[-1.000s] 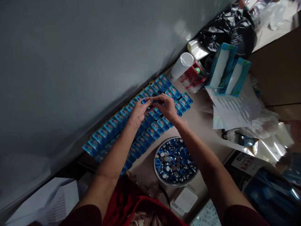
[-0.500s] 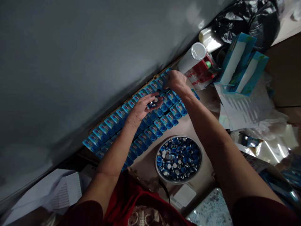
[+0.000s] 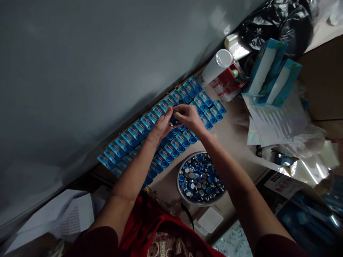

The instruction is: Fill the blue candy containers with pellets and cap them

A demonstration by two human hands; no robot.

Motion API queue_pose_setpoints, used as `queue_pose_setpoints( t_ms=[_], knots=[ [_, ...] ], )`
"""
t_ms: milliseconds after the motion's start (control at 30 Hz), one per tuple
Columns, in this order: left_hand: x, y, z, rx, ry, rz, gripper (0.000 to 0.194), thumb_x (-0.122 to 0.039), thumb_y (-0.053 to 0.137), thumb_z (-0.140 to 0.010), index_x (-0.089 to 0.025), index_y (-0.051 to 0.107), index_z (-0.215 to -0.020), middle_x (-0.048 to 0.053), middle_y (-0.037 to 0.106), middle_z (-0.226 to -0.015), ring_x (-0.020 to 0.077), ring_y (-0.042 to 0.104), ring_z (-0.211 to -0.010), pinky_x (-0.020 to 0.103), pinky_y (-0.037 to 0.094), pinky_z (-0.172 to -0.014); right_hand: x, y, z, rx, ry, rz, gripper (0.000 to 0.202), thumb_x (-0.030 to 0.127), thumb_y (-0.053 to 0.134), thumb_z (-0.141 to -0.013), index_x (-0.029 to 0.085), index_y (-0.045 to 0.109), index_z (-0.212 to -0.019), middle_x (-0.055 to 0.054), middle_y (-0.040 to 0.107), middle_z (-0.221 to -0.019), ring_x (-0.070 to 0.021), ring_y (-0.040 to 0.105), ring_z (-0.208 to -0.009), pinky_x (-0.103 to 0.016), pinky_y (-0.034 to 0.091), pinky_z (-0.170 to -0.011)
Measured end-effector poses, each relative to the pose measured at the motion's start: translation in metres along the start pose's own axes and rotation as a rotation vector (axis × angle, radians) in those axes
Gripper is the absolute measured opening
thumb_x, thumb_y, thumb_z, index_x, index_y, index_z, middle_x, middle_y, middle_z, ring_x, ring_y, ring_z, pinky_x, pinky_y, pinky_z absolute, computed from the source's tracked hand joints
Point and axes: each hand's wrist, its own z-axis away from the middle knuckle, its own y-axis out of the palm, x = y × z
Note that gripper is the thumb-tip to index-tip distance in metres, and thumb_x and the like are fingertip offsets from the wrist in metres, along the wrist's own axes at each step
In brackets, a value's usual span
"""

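My left hand (image 3: 162, 125) is held palm up over rows of blue cards (image 3: 171, 151), cupped around several small round blue-and-silver pieces (image 3: 175, 121). My right hand (image 3: 189, 116) meets it there, its fingertips pinched together at those pieces. What the right fingers grip is hidden. Each card bears a printed upper part and a round blue spot below. The cards lie side by side in slanting rows, partly covered by my hands and left forearm. Nearer to me, a round metal bowl (image 3: 178, 185) holds many more such pieces (image 3: 198, 178).
A grey wall (image 3: 80, 71) rises behind the cards. Back right stand a white cylinder (image 3: 215, 67), a red holder (image 3: 229, 80) and blue open boxes (image 3: 268, 71). Printed sheets (image 3: 270, 123) and clear plastic lie at the right. A white lidded box (image 3: 210, 219) is below the bowl.
My right hand has come back from the far right end of the card rows to my left hand. The left hand stays in about the same place, still holding the round pieces.
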Motion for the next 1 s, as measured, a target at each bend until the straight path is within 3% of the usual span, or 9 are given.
queue_pose_setpoints(
  t_ms=[133,300,400,500,633,733,867,1000],
  knots=[
    [0.007,0.01,0.001,-0.044,-0.052,0.043,0.049,-0.066,0.068,-0.113,-0.021,0.086,-0.107,0.013,0.088,-0.123,0.0352,0.08,-0.137,0.049,0.07,-0.113,-0.007,-0.005,-0.008,-0.107,0.085,0.066,0.026,0.012,0.073,-0.075,0.017,0.09,-0.094,0.001,0.078,-0.076,-0.0192,0.072,-0.073,-0.027,0.05,-0.067],
    [-0.001,0.009,0.016,-0.064,-0.106,0.062,0.063,-0.075,0.068,-0.11,-0.015,0.085,-0.116,0.017,0.089,-0.111,0.0338,0.087,-0.119,0.05,0.071,-0.11,-0.029,-0.032,-0.052,-0.335,0.04,0.273,0.018,0.01,0.08,-0.076,0.02,0.087,-0.089,-0.003,0.081,-0.085,-0.0269,0.078,-0.087,-0.04,0.062,-0.089],
    [-0.01,-0.002,0.026,-0.034,-0.095,0.046,0.063,-0.076,0.068,-0.109,-0.015,0.084,-0.114,0.017,0.089,-0.114,0.0338,0.086,-0.122,0.045,0.072,-0.108,-0.046,-0.038,-0.08,-0.285,0.027,0.413,0.018,0.011,0.089,-0.07,0.023,0.08,-0.079,-0.003,0.078,-0.084,-0.0305,0.077,-0.092,-0.046,0.064,-0.094],
    [-0.017,-0.015,0.03,-0.027,-0.092,0.074,0.062,-0.072,0.059,-0.115,-0.015,0.083,-0.119,0.017,0.088,-0.117,0.0336,0.084,-0.129,0.042,0.071,-0.109,-0.063,-0.039,-0.109,-0.222,0.056,0.52,0.033,0.017,0.102,-0.062,0.023,0.072,-0.073,-0.003,0.073,-0.083,-0.0322,0.075,-0.096,-0.05,0.064,-0.094],
    [-0.022,-0.025,0.031,-0.035,-0.073,0.131,0.051,-0.053,0.049,-0.122,-0.014,0.081,-0.128,0.017,0.087,-0.123,0.0325,0.081,-0.136,0.045,0.069,-0.116,-0.071,-0.044,-0.136,-0.159,0.057,0.479,0.036,0.027,0.102,-0.074,0.022,0.067,-0.068,-0.001,0.064,-0.075,-0.0334,0.076,-0.103,-0.054,0.063,-0.097],
    [-0.022,-0.025,0.034,-0.06,-0.077,0.136,0.043,-0.049,0.057,-0.119,-0.013,0.082,-0.122,0.018,0.087,-0.125,0.0331,0.082,-0.132,0.047,0.069,-0.115,-0.052,-0.042,-0.122,-0.159,0.061,0.513,0.028,0.017,0.097,-0.077,0.022,0.07,-0.07,-0.003,0.066,-0.076,-0.0339,0.075,-0.104,-0.053,0.061,-0.099],
    [-0.018,-0.027,0.036,-0.106,-0.067,0.132,0.047,-0.057,0.068,-0.114,-0.014,0.084,-0.112,0.018,0.088,-0.118,0.0326,0.085,-0.125,0.046,0.07,-0.112,-0.022,-0.017,-0.057,-0.135,-0.083,0.51,0.009,0.015,0.083,-0.09,0.022,0.085,-0.093,-0.008,0.079,-0.101,-0.0293,0.074,-0.101,-0.042,0.059,-0.095],
    [-0.008,-0.032,0.037,-0.145,-0.042,0.107,0.032,-0.041,0.072,-0.114,-0.014,0.086,-0.105,0.013,0.087,-0.122,0.0268,0.082,-0.127,0.042,0.069,-0.115,-0.023,0.009,0.008,0.071,-0.299,0.301,0.029,0.014,0.07,-0.1,0.025,0.091,-0.117,-0.009,0.078,-0.118,-0.0224,0.075,-0.099,-0.034,0.061,-0.091]
  ],
)
